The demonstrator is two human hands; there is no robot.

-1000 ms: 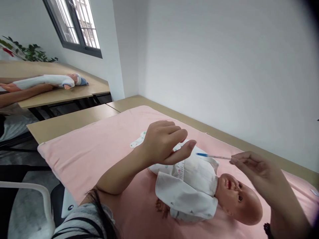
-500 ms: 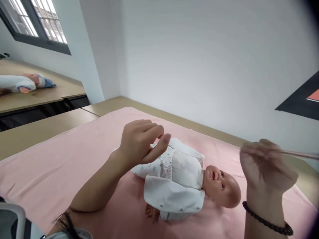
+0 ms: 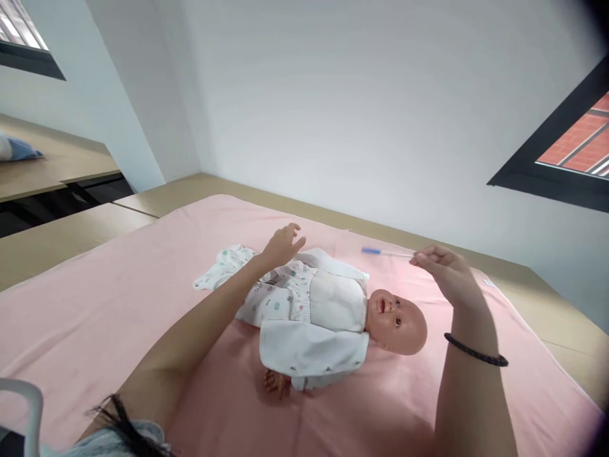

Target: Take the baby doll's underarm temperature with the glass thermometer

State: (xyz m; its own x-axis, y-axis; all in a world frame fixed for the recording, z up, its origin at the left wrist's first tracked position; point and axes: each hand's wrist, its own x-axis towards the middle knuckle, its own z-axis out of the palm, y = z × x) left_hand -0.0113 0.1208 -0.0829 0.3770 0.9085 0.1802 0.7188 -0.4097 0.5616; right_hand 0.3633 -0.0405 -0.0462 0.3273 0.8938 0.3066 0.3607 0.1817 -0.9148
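A baby doll (image 3: 397, 322) in white clothes lies on its back on a pink sheet (image 3: 143, 266), head toward the right. Its white jacket (image 3: 309, 349) is spread at the sides, and patterned trousers (image 3: 271, 301) cover the legs. Over the doll's lower body, my left hand (image 3: 282, 246) holds nothing, its fingers loosely bent and apart. Beyond the doll's head, my right hand (image 3: 442, 270) pinches the end of a thin white stick with a blue tip (image 3: 371, 251). The blue tip is blurred and points left, above the sheet.
The sheet covers a wooden table (image 3: 137, 219) against a white wall. At the far left, part of another doll's blue cap (image 3: 23, 150) shows on a second table. A pale curved rail (image 3: 31, 400) stands at the lower left. A window (image 3: 571, 146) is at the right.
My view has turned rightward. My right hand has turned so the stick points left with its blue tip showing; before, it pointed right. My left hand stays over the doll, reaching a little farther away.
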